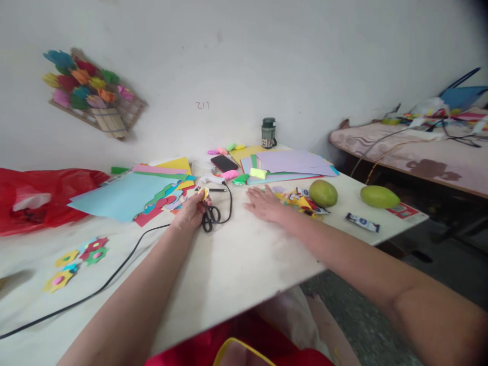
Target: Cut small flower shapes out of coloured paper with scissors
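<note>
My left hand (193,209) is closed in a pinch on a small yellow-and-white piece (206,193), perhaps paper; its exact shape is too small to tell. Black-handled scissors (211,219) lie right beside that hand, their blades hidden. Flat on the white table (232,274), my right hand (264,203) rests with fingers stretched out, holding nothing. Just right of its fingers is a heap of coloured paper scraps (303,202). Behind my left hand are a white glue gun (212,179) with a black cord and a dark pen (218,190).
Cut paper shapes (162,202) and a blue sheet (122,195) lie left. Paper flowers (95,250) sit nearer. Behind are a phone (224,163), purple sheets (293,161) and a flask (269,133). Two green fruits (323,193) and a tube (362,222) are right.
</note>
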The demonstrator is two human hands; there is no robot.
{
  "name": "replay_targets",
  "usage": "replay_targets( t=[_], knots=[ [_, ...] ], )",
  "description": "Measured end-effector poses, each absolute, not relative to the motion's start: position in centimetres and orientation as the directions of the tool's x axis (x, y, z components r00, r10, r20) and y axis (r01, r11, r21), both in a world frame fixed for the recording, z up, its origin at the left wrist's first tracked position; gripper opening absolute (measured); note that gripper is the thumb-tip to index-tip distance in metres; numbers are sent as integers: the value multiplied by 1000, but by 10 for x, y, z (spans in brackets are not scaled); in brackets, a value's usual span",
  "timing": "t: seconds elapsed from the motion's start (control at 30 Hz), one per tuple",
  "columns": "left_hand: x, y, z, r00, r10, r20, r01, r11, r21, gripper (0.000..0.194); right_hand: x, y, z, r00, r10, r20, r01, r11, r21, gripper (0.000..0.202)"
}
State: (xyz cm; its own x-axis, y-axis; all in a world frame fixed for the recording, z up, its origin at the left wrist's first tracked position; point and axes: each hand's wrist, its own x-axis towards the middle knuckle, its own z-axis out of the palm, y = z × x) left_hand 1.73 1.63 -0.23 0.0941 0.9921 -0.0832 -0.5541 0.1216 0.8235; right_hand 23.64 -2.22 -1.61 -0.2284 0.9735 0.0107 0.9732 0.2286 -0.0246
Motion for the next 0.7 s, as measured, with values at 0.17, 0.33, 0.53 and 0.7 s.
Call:
replay_targets(
  t=[0.17, 0.33, 0.53, 0.7],
  knots=[
    [19, 16, -1, 97, 992, -82, -557, 123, 821, 19, 272, -13, -17, -32, 995, 95, 997, 26, 68, 62],
    [18, 16, -1, 86, 993, -85, -544, 118, 831, 19, 283, -9, -15, 85, 983, 161, 980, -111, 162, 63],
    [18, 15, -1, 89, 992, -87, -535, 121, 836, 19, 271, 8, -6, 223, 963, 155, 974, -227, 8, 63],
    [19, 15, 0, 85, 992, -94, -538, 125, 833, 17, 274, 30, -6, 259, 966, -17, 964, -259, -64, 59]
  ],
)
